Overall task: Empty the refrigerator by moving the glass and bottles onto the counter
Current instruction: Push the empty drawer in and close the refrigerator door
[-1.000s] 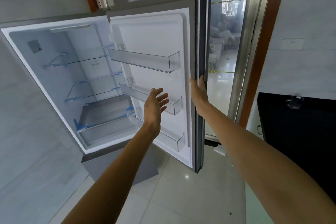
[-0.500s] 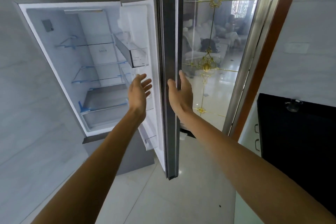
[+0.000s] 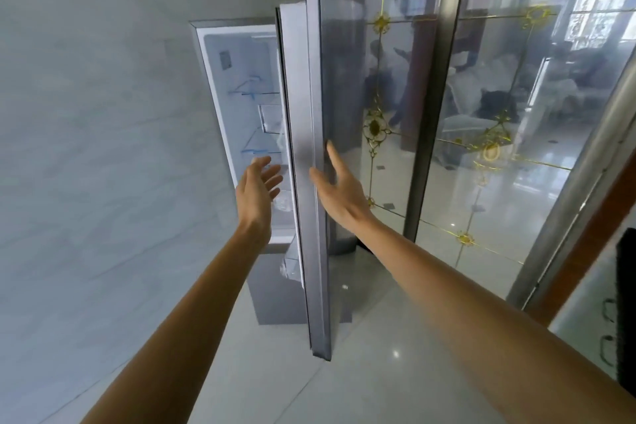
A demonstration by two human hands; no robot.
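The grey refrigerator door (image 3: 311, 155) stands half swung in, edge-on to me, covering most of the white interior (image 3: 241, 107). The glass shelves that show inside hold nothing. My right hand (image 3: 339, 182) lies flat with spread fingers against the door's outer face near its edge. My left hand (image 3: 256, 188) hovers open in the gap in front of the interior, holding nothing. No glass or bottle is in view.
A pale tiled wall (image 3: 103, 148) fills the left. A glass partition with gold ornaments (image 3: 481, 131) stands behind the door. The dark counter edge (image 3: 624, 303) shows at the far right above the glossy floor tiles (image 3: 344, 389).
The door has swung from wide open toward the cabinet, with my right hand moving from its edge to its outer face. My view has turned left, and the counter with its glass has left the frame.
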